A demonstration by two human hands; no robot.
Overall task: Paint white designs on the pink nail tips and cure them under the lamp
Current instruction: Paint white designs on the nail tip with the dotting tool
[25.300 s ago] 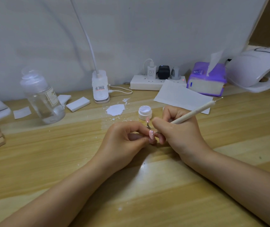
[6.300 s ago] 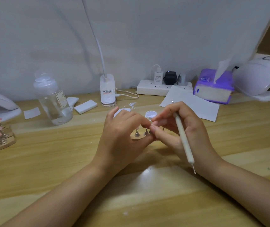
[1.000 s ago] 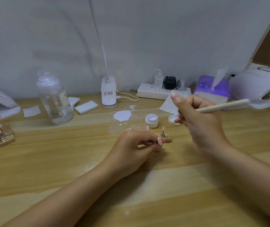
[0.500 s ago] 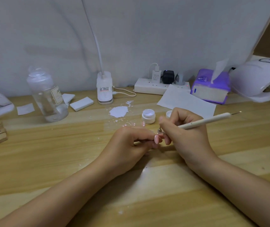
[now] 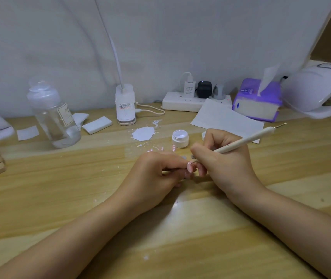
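Left hand (image 5: pixel 156 174): fingers curled, pinching a small wooden nail-tip holder on the light wooden table (image 5: pixel 60 198).
Right hand (image 5: pixel 223 164): fingers closed around the white thin dotting pen (image 5: pixel 245 140).
Pen tip: at the pink nail tip (image 5: pixel 189 167), between both hands.

A single wide-angle camera on my head looks forward and down across the table (image 5: pixel 40 198), close above my hands (image 5: pixel 156 174) at centre, taking in the wall (image 5: pixel 160 37) at the far edge and a lamp (image 5: pixel 317 87) far right.
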